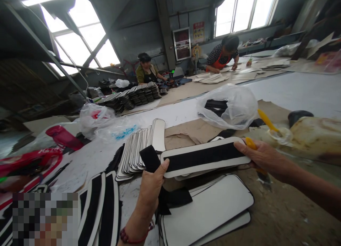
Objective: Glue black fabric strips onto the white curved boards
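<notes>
A long white panel with rounded ends and a black fabric strip along its middle is held up between my two hands. My left hand is closed on its left end, thumb on top. A loose black strip end sticks up behind that thumb, and more black strip hangs below the hand. My right hand pinches the panel's right end and also grips a yellow-handled tool, its dark flat tip pointing down. Under the panel lies a stack of plain white panels.
A fanned row of white panels stands behind my left hand. Strip-covered panels lie at left. A clear plastic bag, a second yellow handle and a stained container are at right. Two people work across the table.
</notes>
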`<state>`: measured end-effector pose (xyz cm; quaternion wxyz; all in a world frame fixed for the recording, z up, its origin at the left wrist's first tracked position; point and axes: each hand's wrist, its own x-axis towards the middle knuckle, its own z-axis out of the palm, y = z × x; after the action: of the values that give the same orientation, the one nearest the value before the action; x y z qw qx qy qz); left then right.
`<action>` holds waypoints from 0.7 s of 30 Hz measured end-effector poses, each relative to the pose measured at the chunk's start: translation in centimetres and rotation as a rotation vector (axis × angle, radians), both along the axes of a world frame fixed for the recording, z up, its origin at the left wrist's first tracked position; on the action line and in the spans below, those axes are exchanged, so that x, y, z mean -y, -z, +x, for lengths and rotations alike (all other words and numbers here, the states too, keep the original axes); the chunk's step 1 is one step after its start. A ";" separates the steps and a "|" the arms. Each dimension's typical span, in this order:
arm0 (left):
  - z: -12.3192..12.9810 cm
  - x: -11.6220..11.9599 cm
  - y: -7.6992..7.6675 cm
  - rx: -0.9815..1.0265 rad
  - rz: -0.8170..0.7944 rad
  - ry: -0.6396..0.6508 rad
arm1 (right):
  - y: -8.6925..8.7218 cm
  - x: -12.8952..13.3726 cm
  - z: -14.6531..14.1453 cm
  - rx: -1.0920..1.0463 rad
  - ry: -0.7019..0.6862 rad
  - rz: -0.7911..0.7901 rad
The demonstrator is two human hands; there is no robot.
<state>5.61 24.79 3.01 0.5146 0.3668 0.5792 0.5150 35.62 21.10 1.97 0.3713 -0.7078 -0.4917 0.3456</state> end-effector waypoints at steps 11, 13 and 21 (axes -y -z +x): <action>-0.8 3.2 -0.1 -0.041 0.072 -0.081 | -1.8 3.7 -2.2 0.234 0.010 0.160; -1.0 3.9 -0.1 -0.039 0.095 -0.109 | -2.0 4.4 -2.5 0.236 0.018 0.193; -1.6 6.4 -0.8 0.075 0.245 -0.154 | -2.6 7.2 -3.4 0.174 0.003 0.235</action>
<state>3.97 18.38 3.81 0.4462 0.3617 0.5190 0.6331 32.19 13.90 4.55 0.4083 -0.6874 -0.5580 0.2221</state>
